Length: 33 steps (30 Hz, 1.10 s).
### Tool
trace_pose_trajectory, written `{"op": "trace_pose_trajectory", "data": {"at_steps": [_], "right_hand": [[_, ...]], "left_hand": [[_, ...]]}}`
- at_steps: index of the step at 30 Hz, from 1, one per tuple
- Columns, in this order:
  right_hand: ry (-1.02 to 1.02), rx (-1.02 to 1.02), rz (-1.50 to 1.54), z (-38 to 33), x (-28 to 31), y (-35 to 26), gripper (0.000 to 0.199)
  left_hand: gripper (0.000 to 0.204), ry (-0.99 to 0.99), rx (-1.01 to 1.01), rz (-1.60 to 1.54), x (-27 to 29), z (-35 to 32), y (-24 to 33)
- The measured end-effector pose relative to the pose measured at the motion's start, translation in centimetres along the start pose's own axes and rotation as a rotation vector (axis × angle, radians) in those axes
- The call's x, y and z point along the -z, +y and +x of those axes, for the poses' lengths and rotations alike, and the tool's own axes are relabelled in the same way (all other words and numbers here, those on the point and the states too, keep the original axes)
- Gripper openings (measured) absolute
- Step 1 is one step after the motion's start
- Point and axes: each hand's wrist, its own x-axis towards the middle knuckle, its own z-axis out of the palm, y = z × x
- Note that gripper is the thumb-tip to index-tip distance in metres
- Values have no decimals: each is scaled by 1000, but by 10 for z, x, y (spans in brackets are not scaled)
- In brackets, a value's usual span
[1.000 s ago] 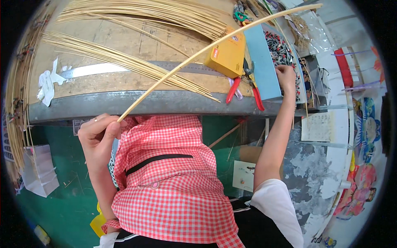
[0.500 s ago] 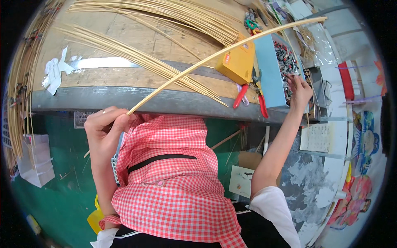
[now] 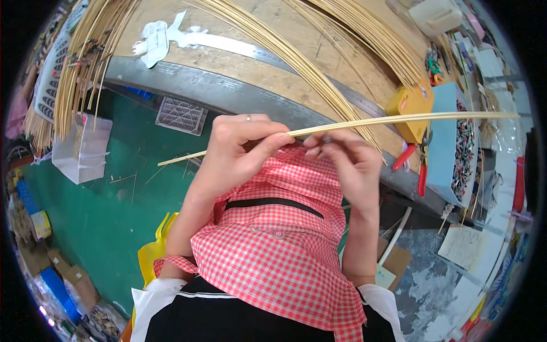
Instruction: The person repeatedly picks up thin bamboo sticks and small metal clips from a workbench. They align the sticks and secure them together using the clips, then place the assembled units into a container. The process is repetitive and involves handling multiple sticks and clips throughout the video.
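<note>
A long, thin bamboo strip runs crosswise in front of my apron, its far end reaching out to the right past the blue box. My left hand pinches it between thumb and fingers, and a short end sticks out to the left. Just below the strip, my right hand has its thumb and fingertips pressed together close to the left fingertips. A small greyish bit shows between those right fingertips, too small to name. The blue box at the right holds many small black and red pieces.
Bundles of bamboo strips lie on the wooden table, by a steel ruler. Red-handled pliers and a yellow box stand near the blue box. More strips hang at the left, above a white bin.
My right hand has come from the box of small pieces to beside my left hand. The strip has swung down to nearly level. The view has turned, shifting the table up and right.
</note>
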Motion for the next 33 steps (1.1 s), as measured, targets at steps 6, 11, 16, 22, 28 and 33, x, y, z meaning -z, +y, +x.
{"op": "trace_pose_trajectory", "data": {"at_steps": [6, 11, 16, 22, 28, 33], "right_hand": [[-41, 113, -280, -2, -18, 3, 18], [-2, 214, -324, -2, -26, 7, 17], [73, 180, -232, -6, -28, 11, 17], [154, 172, -161, -6, -32, 11, 17], [177, 154, -132, -9, -31, 14, 16], [206, 157, -119, -10, -35, 13, 15]], "left_hand": [[7, -5, -47, 68, -1, -2, -3], [7, 28, -93, 83, -2, -2, -6], [6, 49, -108, 102, -2, -1, -6], [7, 39, -101, 121, -1, -1, -6], [7, 51, -110, 96, -6, -2, -9], [7, 30, -115, 100, -6, -1, -7]]}}
